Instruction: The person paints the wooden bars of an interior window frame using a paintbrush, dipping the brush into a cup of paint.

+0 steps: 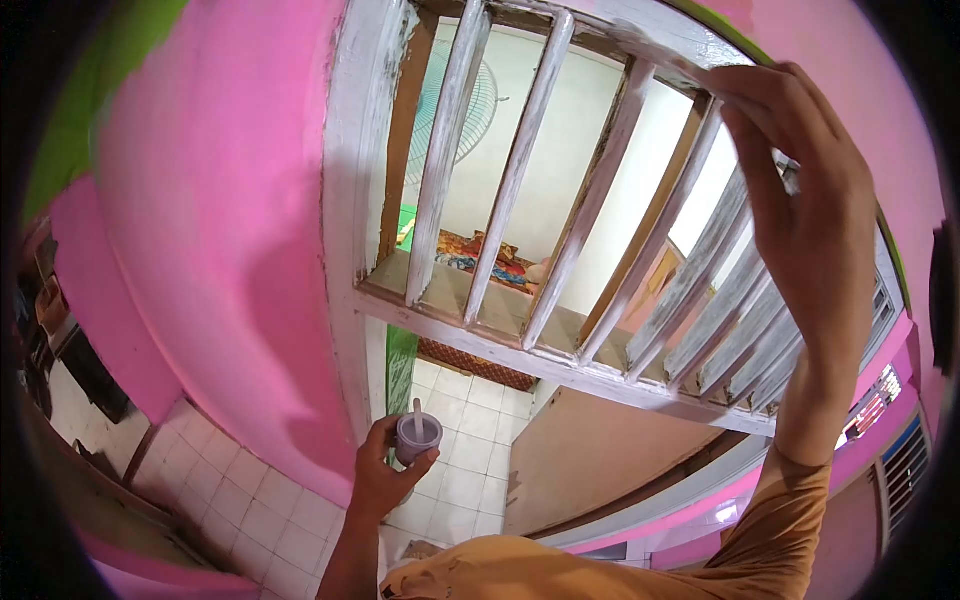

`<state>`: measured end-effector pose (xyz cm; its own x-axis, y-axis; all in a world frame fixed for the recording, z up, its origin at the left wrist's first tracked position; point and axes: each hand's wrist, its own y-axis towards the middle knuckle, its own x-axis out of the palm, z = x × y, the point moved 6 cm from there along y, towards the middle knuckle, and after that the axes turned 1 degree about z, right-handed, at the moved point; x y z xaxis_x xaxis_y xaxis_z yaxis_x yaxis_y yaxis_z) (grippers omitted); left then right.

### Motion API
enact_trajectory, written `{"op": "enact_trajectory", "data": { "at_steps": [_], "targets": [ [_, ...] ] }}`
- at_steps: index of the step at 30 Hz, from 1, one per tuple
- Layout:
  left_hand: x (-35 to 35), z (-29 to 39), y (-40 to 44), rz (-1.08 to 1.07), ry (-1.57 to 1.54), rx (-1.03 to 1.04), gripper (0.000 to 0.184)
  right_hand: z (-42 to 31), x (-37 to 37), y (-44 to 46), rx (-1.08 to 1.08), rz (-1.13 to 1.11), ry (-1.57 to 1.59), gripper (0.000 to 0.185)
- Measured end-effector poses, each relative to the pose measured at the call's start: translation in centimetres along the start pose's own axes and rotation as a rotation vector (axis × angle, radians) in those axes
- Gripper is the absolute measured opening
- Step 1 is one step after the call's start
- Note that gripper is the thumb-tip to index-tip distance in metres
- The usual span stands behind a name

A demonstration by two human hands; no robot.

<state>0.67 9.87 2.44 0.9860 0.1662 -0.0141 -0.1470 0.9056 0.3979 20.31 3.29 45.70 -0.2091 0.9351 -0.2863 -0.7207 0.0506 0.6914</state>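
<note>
My left hand [385,468] is wrapped round a small greyish-purple cup [419,432] with a pale stick [417,412] standing in it. My right hand [795,150] is raised at the upper right, its fingers bent together against the top rail of a wooden window frame [650,45]. Whether those fingertips hold anything is hidden. Below and left of that hand run upright slats [520,165] with streaky whitish paint, brown showing through in places.
Pink walls [220,200] stand on both sides. Behind the slats are a fan [465,110] and patterned cloth [490,260]. A brown door panel [590,450] and white floor tiles [465,450] lie below the frame.
</note>
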Motion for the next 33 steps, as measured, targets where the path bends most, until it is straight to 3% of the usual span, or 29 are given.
{"op": "enact_trajectory", "data": {
  "at_steps": [6, 9, 13, 17, 25, 28, 30, 33],
  "targets": [
    [0.1, -0.7, 0.2, 0.014, 0.031, -0.014, 0.063, -0.1, -3.0, -4.5, 0.343, 0.196, 0.191, 0.021],
    [0.3, 0.4, 0.3, 0.016, 0.014, 0.087, 0.064, -2.2, -0.7, -9.1, 0.632, 0.18, 0.569, 0.027],
    [1.0, 1.7, 0.0, -0.051, -0.011, 0.086, 0.068, -7.0, 4.2, -14.4, 0.949, -0.035, 1.126, 0.02],
    [1.5, 2.2, -0.4, -0.104, -0.021, 0.094, 0.072, -10.1, 8.7, -18.3, 0.904, -0.332, 1.362, 0.02],
    [1.7, 2.1, -1.1, -0.169, 0.013, 0.163, 0.074, -13.2, 11.3, -19.3, 0.685, -0.524, 1.369, 0.026],
    [1.9, 2.0, -1.3, -0.216, 0.02, 0.139, 0.075, -13.8, 12.0, -18.5, 0.626, -0.472, 1.394, 0.023],
    [2.1, 1.8, -1.5, -0.228, -0.002, 0.16, 0.076, -14.5, 12.7, -18.4, 0.62, -0.66, 1.438, 0.019],
    [2.2, 1.8, -1.7, -0.231, -0.028, 0.168, 0.076, -15.7, 13.5, -18.0, 0.546, -0.691, 1.48, 0.015]
  ]
}}
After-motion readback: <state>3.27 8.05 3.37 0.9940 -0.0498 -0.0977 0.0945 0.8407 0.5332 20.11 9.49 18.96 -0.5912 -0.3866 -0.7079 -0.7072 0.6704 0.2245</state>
